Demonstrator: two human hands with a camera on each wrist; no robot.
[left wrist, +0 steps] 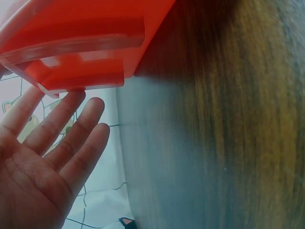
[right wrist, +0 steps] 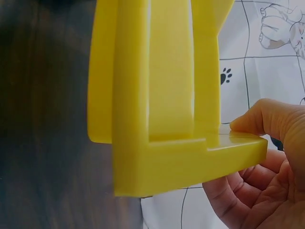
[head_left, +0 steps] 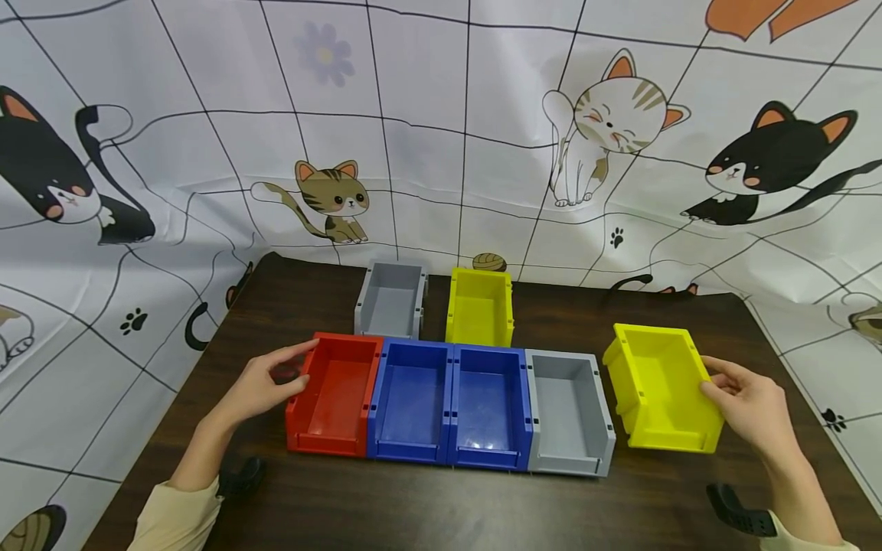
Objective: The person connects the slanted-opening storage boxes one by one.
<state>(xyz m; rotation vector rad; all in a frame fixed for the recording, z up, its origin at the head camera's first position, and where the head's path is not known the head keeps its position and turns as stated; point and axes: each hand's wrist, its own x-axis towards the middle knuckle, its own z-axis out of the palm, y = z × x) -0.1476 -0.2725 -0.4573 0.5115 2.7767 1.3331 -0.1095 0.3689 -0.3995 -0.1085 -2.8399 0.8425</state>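
My right hand (head_left: 751, 398) pinches the right wall of a yellow bin (head_left: 664, 390), thumb on the inner side and the other fingers outside. In the right wrist view this yellow bin (right wrist: 167, 95) is held between thumb and fingers of the hand (right wrist: 271, 167), slightly tilted. A row of touching bins stands on the table: red (head_left: 338, 390), blue (head_left: 412, 398), blue (head_left: 488, 402) and grey (head_left: 566, 409). The left hand (head_left: 258, 386) touches the red bin's left side; its fingers are extended against the red bin (left wrist: 90, 43) in the left wrist view, the hand (left wrist: 52, 148) being beside it.
Behind the row stand a grey bin (head_left: 390, 298) and a second yellow bin (head_left: 480, 306). The dark wooden table (head_left: 441, 513) ends at a white cloth (head_left: 427, 168) printed with cats and lines. Each wrist wears a black strap.
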